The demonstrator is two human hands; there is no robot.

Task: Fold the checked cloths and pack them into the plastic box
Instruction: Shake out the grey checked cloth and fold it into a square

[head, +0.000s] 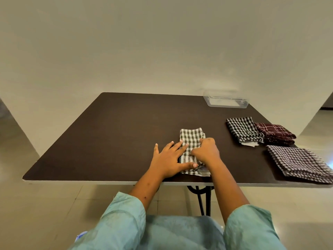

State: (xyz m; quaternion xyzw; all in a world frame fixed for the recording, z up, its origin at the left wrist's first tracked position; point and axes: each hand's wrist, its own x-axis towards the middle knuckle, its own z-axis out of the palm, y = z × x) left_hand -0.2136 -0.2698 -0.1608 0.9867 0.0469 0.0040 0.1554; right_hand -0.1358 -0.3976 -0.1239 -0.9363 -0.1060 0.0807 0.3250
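Dark table (117, 132), one cloth mid-fold.
Our flat left hand (171, 159) presses the green checked cloth (191, 138) near the front edge; our right hand (206, 150) pinches its fold. Clear plastic box (226, 101) sits far right.

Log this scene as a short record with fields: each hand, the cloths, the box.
left hand: flat on green checked cloth
right hand: fingers curled on that cloth
set aside, right: black-and-white checked cloth beside maroon checked cloth, both folded
near right corner: stack of dark checked cloths
plastic box: far right of table, no cloth seen inside
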